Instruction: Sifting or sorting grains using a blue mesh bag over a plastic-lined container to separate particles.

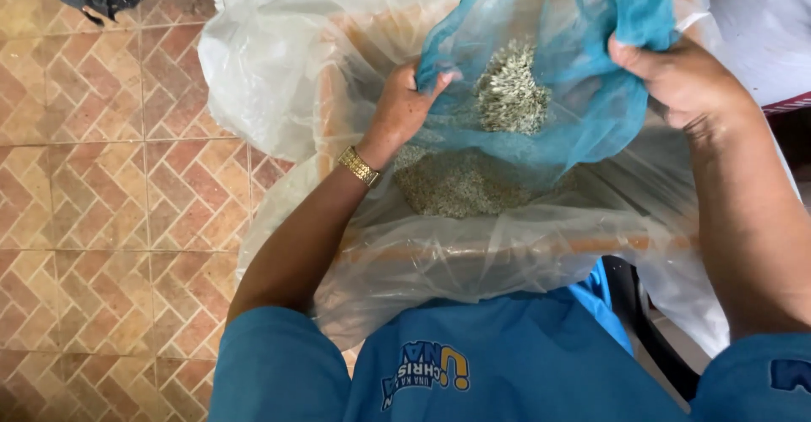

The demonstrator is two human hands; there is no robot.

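**Both hands on a blue mesh bag of grain**

So the view looks straight down from the head camera. In the upper middle of the frame there's a see-through blue mesh bag (541,92) with a clump of pale grain (509,92) sitting inside it. The left hand (405,105), just left of centre, has its fingers curled shut over the bag's left edge, thumb on top, pinching the fabric. There's a gold watch (359,166) on that wrist. The right hand (680,76), upper right, is closed too, gripping a bunched-up fold of the same blue mesh up by its top.

The bag hangs between the two hands, right over a bigger pile of the same grain (460,184) in the middle of the frame. That pile lies in a clear plastic sheet (270,76) lining what looks like a wooden-edged box (507,245), though I can't tell for sure through the plastic.

Left side of the frame is reddish herringbone tile floor (101,177). Bottom edge shows the person's blue shirt (456,363).
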